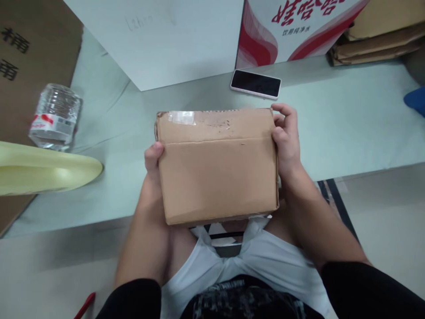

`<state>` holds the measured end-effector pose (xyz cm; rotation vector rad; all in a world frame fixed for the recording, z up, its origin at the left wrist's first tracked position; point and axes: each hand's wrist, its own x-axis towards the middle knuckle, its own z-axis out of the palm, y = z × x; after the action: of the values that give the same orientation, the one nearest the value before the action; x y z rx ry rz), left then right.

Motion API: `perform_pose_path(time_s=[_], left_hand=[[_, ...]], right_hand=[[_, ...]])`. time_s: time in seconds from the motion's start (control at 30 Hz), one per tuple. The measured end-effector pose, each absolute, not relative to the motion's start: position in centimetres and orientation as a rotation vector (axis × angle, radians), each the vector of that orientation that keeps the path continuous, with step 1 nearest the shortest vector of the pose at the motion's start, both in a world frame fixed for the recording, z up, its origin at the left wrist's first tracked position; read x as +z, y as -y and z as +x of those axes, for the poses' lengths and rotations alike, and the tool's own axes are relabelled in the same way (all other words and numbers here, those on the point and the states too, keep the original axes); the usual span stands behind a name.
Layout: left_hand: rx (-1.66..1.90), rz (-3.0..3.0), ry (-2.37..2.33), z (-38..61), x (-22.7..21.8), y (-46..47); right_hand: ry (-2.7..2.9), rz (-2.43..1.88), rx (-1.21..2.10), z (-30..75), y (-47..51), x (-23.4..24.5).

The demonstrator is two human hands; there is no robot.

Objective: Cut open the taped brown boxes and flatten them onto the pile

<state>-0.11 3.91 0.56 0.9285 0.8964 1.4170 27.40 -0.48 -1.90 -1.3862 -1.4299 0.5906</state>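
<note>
A brown cardboard box (219, 177) is held between my two hands, above my lap and the table's near edge. Clear tape and dark scuff marks show along its far side. My left hand (153, 159) grips the box's left side, thumb on the edge and the other fingers hidden behind it. On the opposite side my right hand (287, 139) is closed on the right edge near the far corner, its fingers bent. Just beyond the box lies a phone (255, 83) with a dark screen.
On the pale green table (348, 119) stand a white box (186, 40) and a red-and-white printed carton (265, 40). Folded cardboard (381, 44) lies at back right. At left are a clear plastic bottle (55, 117), a yellow object (49, 170) and a large brown carton (33, 57).
</note>
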Motion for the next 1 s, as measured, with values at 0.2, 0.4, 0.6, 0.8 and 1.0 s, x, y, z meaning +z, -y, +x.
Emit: perform_pose_path(time_s=[0.2, 0.4, 0.6, 0.8, 1.0], left_hand=[[1.504, 0.861, -0.809, -1.1, 1.9, -5.5], [1.615, 0.607, -0.814, -1.8, 1.9, -6.8], [1.570, 0.756, -0.820, -0.7, 1.4, -6.2], [1.611, 0.792, -0.821, 0.6, 1.3, -5.7], [1.632, 0.749, -0.828, -0.5, 0.8, -6.3]], right_hand=[[1.309, -1.364, 0.570, 27.3, 0.1, -2.3], [1.469, -1.367, 0.636, 26.8, 0.1, -1.8], [1.580, -1.629, 0.389, 26.3, 0.2, -2.0], [1.512, -1.900, 0.219, 25.6, 0.9, -1.1], [1.392, -1.773, 0.095, 26.0, 0.6, -0.7]])
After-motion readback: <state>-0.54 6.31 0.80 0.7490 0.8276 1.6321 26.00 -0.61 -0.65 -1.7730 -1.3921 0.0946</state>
